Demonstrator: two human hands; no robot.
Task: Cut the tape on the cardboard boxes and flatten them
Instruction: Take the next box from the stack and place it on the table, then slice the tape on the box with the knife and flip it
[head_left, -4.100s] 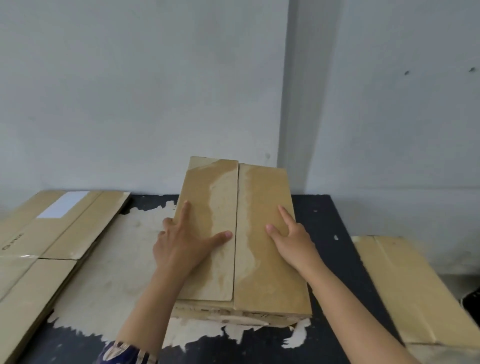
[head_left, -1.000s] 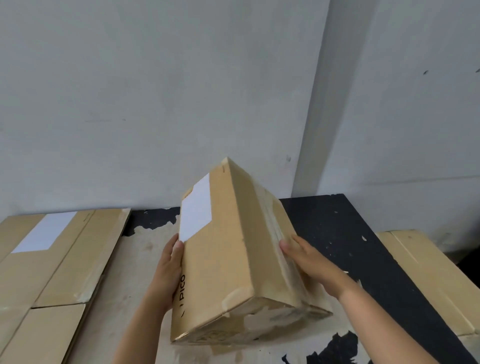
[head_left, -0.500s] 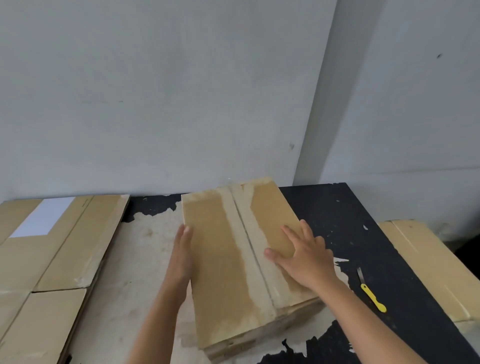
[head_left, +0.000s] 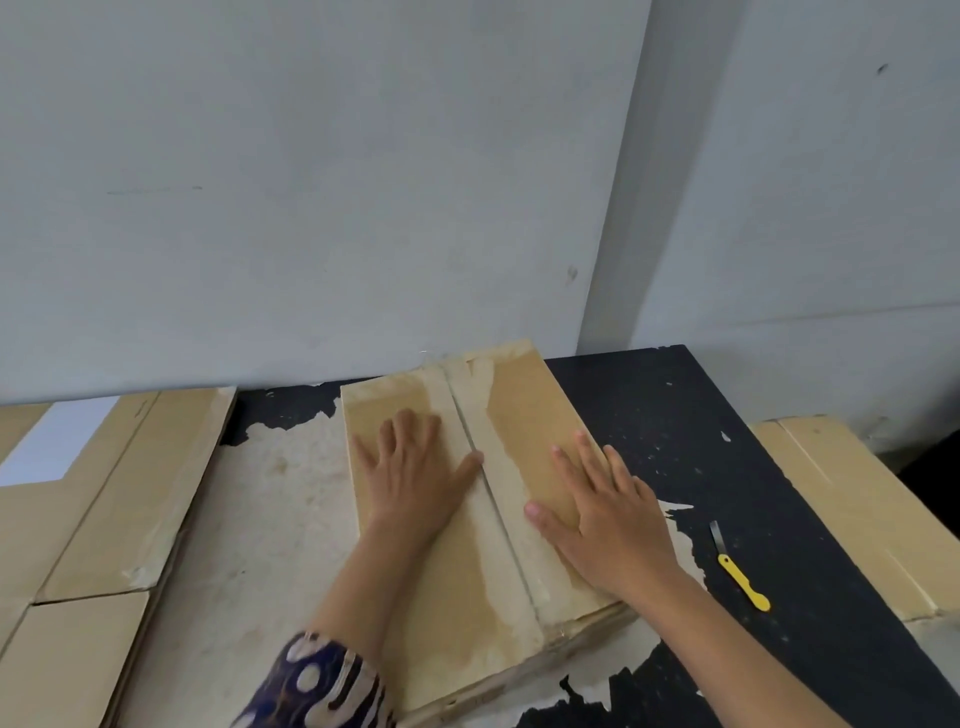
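Item: cardboard box, lying at the centre of the surface, long axis running from 6 toward 12 o'clock, top flaps closed with the centre seam facing up and pale strips of tape residue along it. My left hand lies flat on the left flap, fingers spread, holding nothing; my right hand lies flat on the right flap, fingers spread likewise, no grip closed on anything. Yellow-handled cutter: on the black part of the surface at 3 o'clock of the box, apart from my right hand, unheld. Flattened cardboard: stacked at 9 o'clock; I judge these done. Further cardboard at 3 o'clock, its state unclear. Status, by my reckoning: this box still stands with depth, so not yet flattened; whether the seam tape is cut I cannot tell.
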